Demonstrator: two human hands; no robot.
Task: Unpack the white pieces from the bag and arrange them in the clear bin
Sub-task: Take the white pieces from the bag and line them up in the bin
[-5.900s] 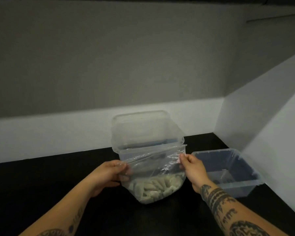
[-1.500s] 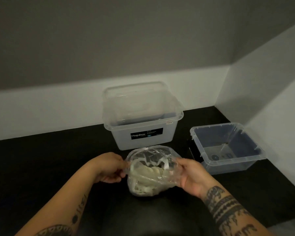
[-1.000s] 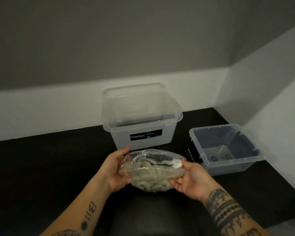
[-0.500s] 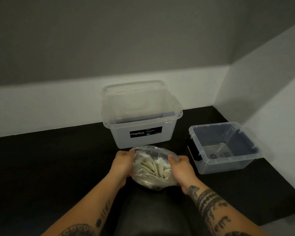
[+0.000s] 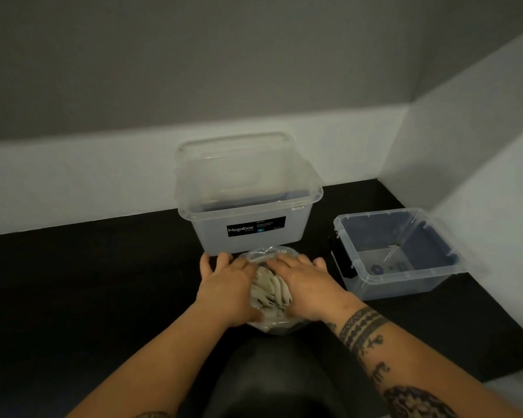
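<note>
A clear plastic bag (image 5: 271,322) full of white pieces (image 5: 269,289) lies on the black table right in front of the large clear bin (image 5: 248,203). My left hand (image 5: 224,285) lies flat on the bag's left side, fingers straight and pointing toward the bin. My right hand (image 5: 307,282) lies flat on the bag's right side, fingers spread and straight. Both palms press down on the bag, and the pieces show in the gap between them. The large bin carries a black "Megabox" label (image 5: 255,226), and nothing shows inside it.
A smaller clear bin (image 5: 399,254) with a black latch stands to the right, close to the white side wall. The black table (image 5: 88,282) runs left of the bag. White walls close the back and the right side. A dark rounded shape lies between my forearms.
The bag went from held up in front of the bin, gripped at both sides, down onto the table. My hands moved from its sides onto its top and flattened.
</note>
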